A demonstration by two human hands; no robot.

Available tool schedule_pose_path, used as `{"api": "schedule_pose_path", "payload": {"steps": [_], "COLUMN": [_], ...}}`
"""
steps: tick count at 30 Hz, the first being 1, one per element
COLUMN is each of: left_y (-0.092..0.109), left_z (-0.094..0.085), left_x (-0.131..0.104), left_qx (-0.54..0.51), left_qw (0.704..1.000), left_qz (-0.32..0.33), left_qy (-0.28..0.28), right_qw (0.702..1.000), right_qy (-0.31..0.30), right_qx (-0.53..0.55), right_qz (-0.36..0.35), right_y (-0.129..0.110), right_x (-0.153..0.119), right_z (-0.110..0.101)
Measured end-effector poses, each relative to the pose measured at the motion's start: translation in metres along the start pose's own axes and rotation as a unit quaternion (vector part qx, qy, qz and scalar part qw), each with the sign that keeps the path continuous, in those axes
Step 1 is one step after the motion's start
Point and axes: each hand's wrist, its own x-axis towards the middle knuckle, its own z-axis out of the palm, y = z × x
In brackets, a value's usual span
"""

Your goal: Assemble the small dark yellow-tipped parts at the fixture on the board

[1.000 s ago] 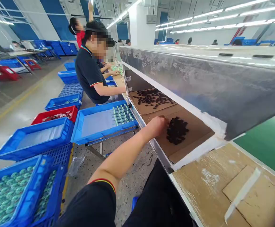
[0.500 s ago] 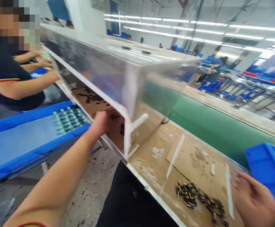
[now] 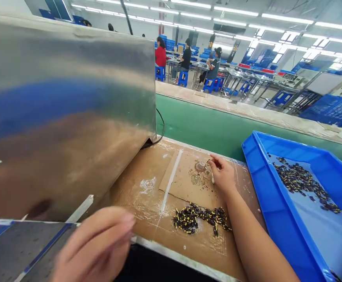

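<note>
Seemingly for easy reach, black-and-yellow parts lie heaped between the blurred left hand and curled right hand; whether either grips anything is unclear.

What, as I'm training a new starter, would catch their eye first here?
Probably the large shiny box, filling the upper left. Next, the pile of black-and-yellow pieces on the brown bench, near its front edge, then the blue tray at far right, holding similar pieces.
</note>
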Motion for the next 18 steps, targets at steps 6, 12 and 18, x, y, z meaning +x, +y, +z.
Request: {"api": "schedule_pose_path", "payload": {"steps": [6, 12, 18], "left_y": [-0.009, -0.038, -0.043], "left_z": [0.147, 0.212, 0.203], "left_x": [0.069, 0.069, 0.056], "left_qx": [-0.277, -0.336, -0.351], "left_qw": [0.936, 0.865, 0.832], "left_qz": [-0.203, -0.351, -0.406], "left_qy": [-0.075, -0.126, -0.144], "right_qw": [0.998, 0.996, 0.994], "right_qy": [-0.030, -0.037, -0.044], "right_qx": [0.022, 0.022, 0.010], "right_qz": [-0.047, -0.077, -0.100], "right_y": [0.002, 0.001, 0.001], "right_x": [0.004, 0.002, 0.002], "right_z": [0.002, 0.005, 0.008]}}
